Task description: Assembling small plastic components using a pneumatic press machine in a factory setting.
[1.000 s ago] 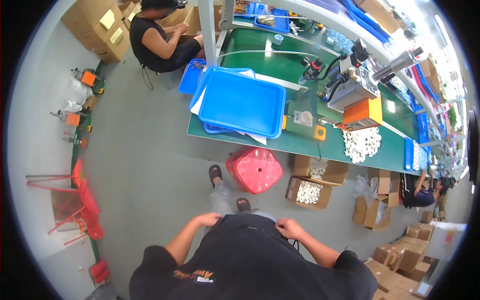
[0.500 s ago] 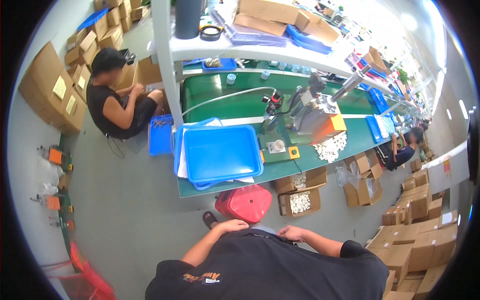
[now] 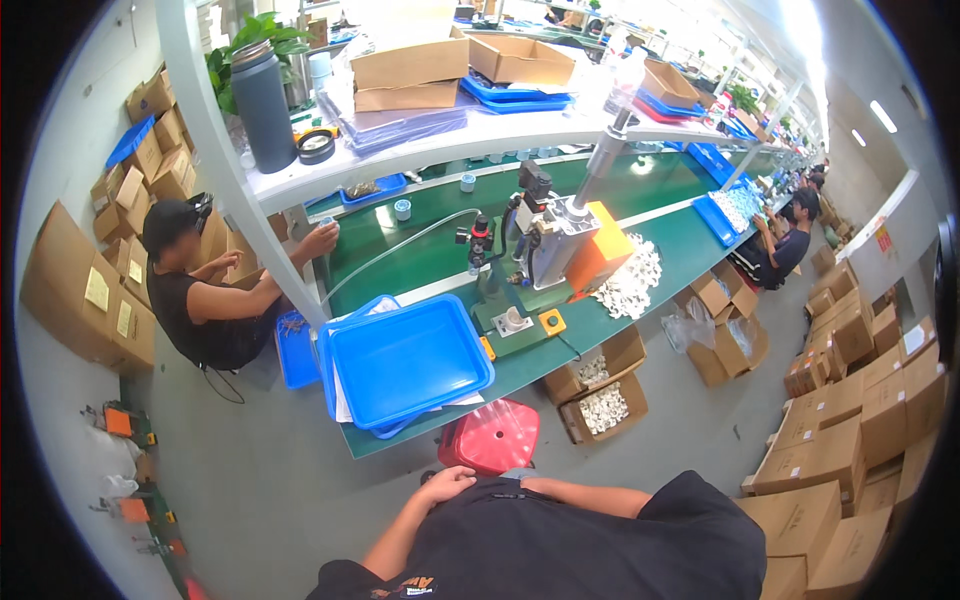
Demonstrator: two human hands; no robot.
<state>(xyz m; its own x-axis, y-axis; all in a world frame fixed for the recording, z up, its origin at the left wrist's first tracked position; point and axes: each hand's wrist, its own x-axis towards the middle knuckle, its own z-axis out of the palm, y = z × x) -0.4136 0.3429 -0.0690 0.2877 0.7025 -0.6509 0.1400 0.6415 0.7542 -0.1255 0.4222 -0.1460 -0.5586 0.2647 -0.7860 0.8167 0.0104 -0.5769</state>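
My left hand [image 3: 447, 485] lies against the front of my black shirt [image 3: 570, 545] near the waist, its fingers stretched out and holding nothing I can see. From the right, my right forearm [image 3: 590, 497] reaches across to the shirt's hem; the fingers of my right hand are hidden there. A red plastic stool [image 3: 490, 437] stands just ahead of both hands, partly under the green workbench [image 3: 400, 432]. Stacked blue trays [image 3: 410, 347] occupy the bench's near left end. Beside them is a bench press [image 3: 560, 240] with a small whitish round part [image 3: 512, 322] at its base.
White small parts [image 3: 630, 280] are heaped right of the press. Cardboard boxes [image 3: 606, 408] with white parts sit on the floor below. Stacked cartons [image 3: 800, 520] line the right. A co-worker [image 3: 215, 290] sits at left, one hand at a blue-and-white cup; another person [image 3: 785, 245] works farther right.
My view has turned and shifted, so the bench appears farther left. My right hand has slid inward and its fingers are now hidden. The left co-worker has reached out to a cup on the bench.
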